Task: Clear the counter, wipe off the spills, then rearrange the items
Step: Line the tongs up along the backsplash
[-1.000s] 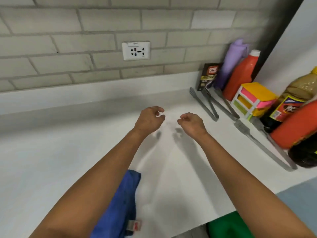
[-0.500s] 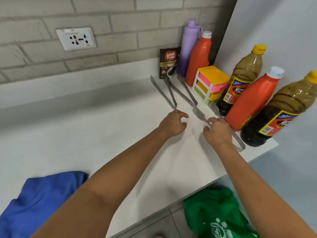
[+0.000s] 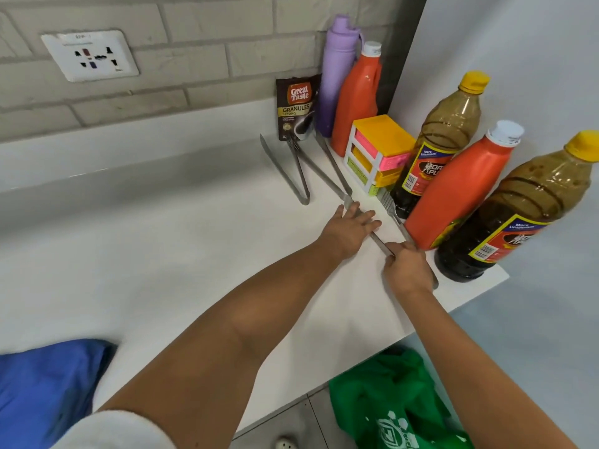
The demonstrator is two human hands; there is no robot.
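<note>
Long steel tongs [image 3: 366, 225] lie on white counter [image 3: 162, 254] beside near orange bottle [image 3: 453, 196], long axis diagonal, toothed tips toward back wall; right hand [image 3: 409, 270] grips hinge end, left hand [image 3: 351, 226] presses flat, fingers straight.

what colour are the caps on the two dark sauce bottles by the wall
Both caps are yellow: the farther dark sauce bottle and the nearer dark sauce bottle, seen in the head view.

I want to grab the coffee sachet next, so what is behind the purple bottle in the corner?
Behind the purple bottle only the brick wall shows, with an orange bottle beside it. Anything directly behind its body is covered.
</note>
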